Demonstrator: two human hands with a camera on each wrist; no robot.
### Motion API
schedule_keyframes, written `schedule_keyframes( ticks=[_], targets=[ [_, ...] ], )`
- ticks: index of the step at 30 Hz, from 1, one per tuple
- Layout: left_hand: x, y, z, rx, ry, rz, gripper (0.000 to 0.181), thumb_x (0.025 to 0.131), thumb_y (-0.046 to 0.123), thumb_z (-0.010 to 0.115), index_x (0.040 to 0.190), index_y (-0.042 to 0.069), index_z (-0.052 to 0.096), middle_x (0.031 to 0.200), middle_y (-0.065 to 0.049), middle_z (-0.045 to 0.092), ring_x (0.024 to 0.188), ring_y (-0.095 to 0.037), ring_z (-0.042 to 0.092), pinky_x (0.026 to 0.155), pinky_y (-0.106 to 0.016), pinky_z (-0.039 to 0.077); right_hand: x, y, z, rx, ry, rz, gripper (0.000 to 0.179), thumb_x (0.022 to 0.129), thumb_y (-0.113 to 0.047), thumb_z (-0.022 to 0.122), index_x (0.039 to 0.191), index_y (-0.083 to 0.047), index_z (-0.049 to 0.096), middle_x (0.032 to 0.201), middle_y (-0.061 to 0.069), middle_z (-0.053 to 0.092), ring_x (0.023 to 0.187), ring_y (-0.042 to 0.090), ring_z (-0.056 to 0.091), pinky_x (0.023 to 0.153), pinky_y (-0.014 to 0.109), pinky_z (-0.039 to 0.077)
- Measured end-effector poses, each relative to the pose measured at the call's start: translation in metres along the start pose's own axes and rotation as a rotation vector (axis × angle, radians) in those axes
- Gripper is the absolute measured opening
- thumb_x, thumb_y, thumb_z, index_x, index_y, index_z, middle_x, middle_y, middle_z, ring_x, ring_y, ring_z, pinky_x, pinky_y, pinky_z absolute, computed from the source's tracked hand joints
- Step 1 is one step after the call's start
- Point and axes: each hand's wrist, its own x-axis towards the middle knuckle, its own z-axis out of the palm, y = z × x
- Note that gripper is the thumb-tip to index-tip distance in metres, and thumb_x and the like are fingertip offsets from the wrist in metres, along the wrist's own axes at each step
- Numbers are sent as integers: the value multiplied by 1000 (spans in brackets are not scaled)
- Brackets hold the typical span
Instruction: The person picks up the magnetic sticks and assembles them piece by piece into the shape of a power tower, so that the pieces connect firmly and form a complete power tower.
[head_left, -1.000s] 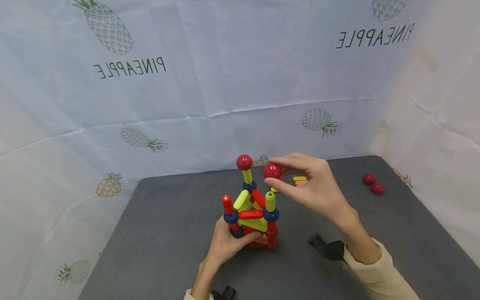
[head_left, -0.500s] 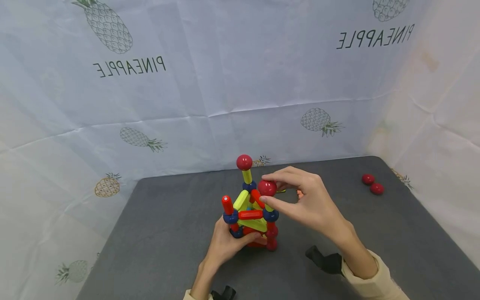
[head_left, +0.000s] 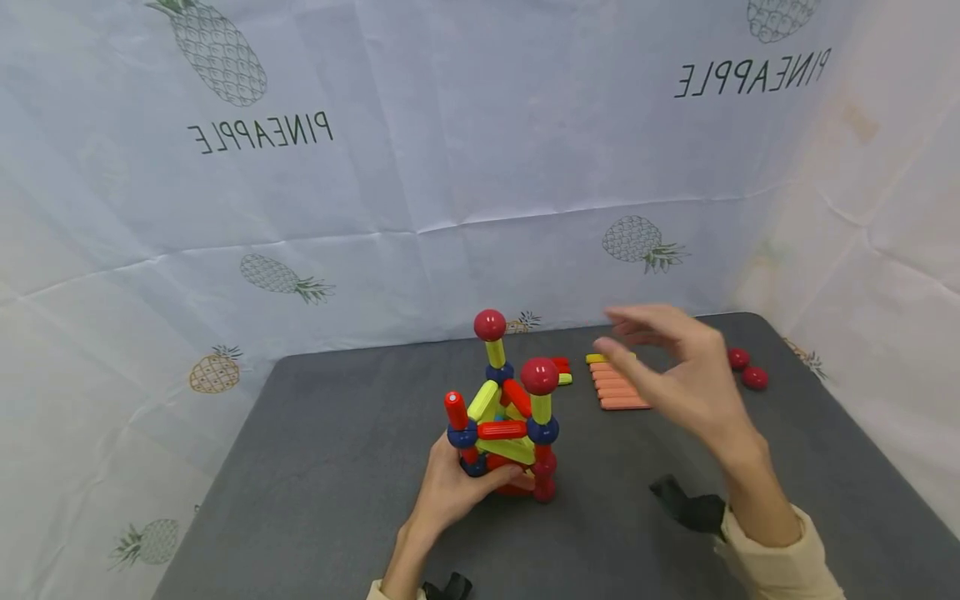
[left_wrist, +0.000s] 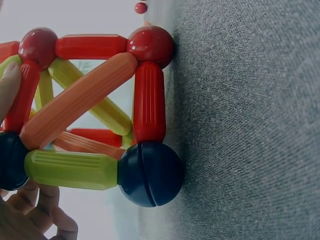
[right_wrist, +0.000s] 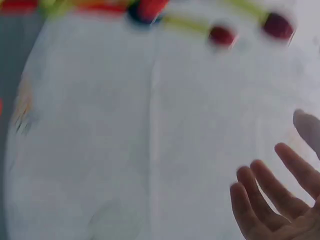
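A tower of magnetic rods and balls (head_left: 502, 429) stands on the dark table, built of red, yellow-green and orange rods with navy and red balls. My left hand (head_left: 453, 492) grips its lower left side, thumb across the front; in the left wrist view the fingers (left_wrist: 62, 222) curl behind the rods. Three short rods rise from the top. Two carry red balls, the rear ball (head_left: 490, 325) and the right ball (head_left: 539, 376); the front-left red rod (head_left: 454, 410) has a bare tip. To the right, my right hand (head_left: 682, 375) hovers with fingers apart, holding nothing.
Orange rods (head_left: 618, 390) with a yellow one lie in a row behind the right hand. Short red and yellow rods (head_left: 562, 371) lie behind the tower. Two red balls (head_left: 754, 377) rest near the table's right edge. A pineapple-print cloth (head_left: 450, 167) hangs behind.
My right hand lowered a red ball onto the right yellow-green rod, let go and moved away to the right. The left hand has kept its grip on the tower.
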Motion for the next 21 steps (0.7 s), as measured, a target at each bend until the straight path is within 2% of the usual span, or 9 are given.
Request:
schedule_keyframes(
  ticks=[3, 7, 8, 10, 11, 14, 15, 18, 21],
  targets=[
    [0, 1, 0, -8, 2, 3, 60, 79, 30, 90, 130, 25, 59, 119, 8, 71, 103, -7, 69, 93, -29, 58, -1, 51, -23, -146, 98, 141, 34, 89, -4, 76, 122, -2, 72, 114, 19, 71, 100, 4, 66, 86, 6, 45],
    [-1, 1, -1, -21, -5, -29, 60, 78, 30, 90, 130, 25, 60, 119, 11, 71, 103, -6, 69, 93, -28, 57, -19, 126, -53, -365, 46, 364, 36, 99, -16, 64, 128, 5, 66, 125, 34, 63, 110, 43, 61, 90, 42, 51],
    [-1, 1, -1, -19, -7, -33, 60, 78, 30, 91, 130, 25, 60, 118, 11, 71, 103, -6, 69, 93, -28, 57, -26, 142, -60, -405, 18, 407, 37, 100, -17, 62, 128, 6, 66, 118, 35, 65, 98, 48, 61, 80, 47, 51],
    [0, 1, -1, -19, -8, -36, 60, 78, 30, 90, 129, 25, 60, 118, 11, 71, 103, -6, 69, 93, -28, 57, -38, 169, -70, -467, -38, 477, 38, 99, -17, 61, 126, 9, 65, 94, 33, 69, 70, 42, 58, 62, 52, 48],
    [0, 0, -1, -15, -5, -32, 60, 78, 30, 90, 129, 25, 60, 118, 10, 71, 103, -6, 69, 93, -28, 57, -44, 180, -74, -490, -59, 495, 38, 98, -17, 61, 124, 10, 65, 79, 28, 68, 58, 36, 51, 55, 47, 44],
    [1, 0, -1, -6, 0, -23, 60, 79, 31, 90, 130, 25, 59, 118, 9, 71, 103, -7, 69, 93, -29, 57, -57, 203, -81, -545, -124, 548, 39, 95, -16, 64, 119, 14, 66, 49, 14, 55, 46, 19, 31, 48, 34, 27],
    [1, 0, -1, -3, -1, -22, 60, 79, 31, 90, 130, 25, 59, 118, 8, 71, 103, -7, 69, 92, -28, 57, -60, 207, -83, -551, -147, 565, 39, 94, -15, 65, 119, 16, 65, 49, 13, 54, 50, 21, 37, 51, 34, 28],
    [2, 0, -1, -3, -7, -29, 60, 79, 31, 90, 131, 24, 59, 119, 8, 72, 103, -7, 69, 93, -28, 57, -67, 215, -86, -553, -212, 639, 41, 93, -13, 66, 120, 17, 63, 74, 30, 67, 72, 43, 55, 58, 42, 41],
    [3, 0, -1, -12, -15, -35, 60, 79, 31, 90, 131, 22, 59, 119, 8, 72, 103, -7, 69, 93, -27, 57, -70, 217, -88, -557, -264, 718, 42, 93, -13, 64, 123, 16, 62, 110, 41, 64, 101, 59, 56, 68, 55, 49]
  ],
)
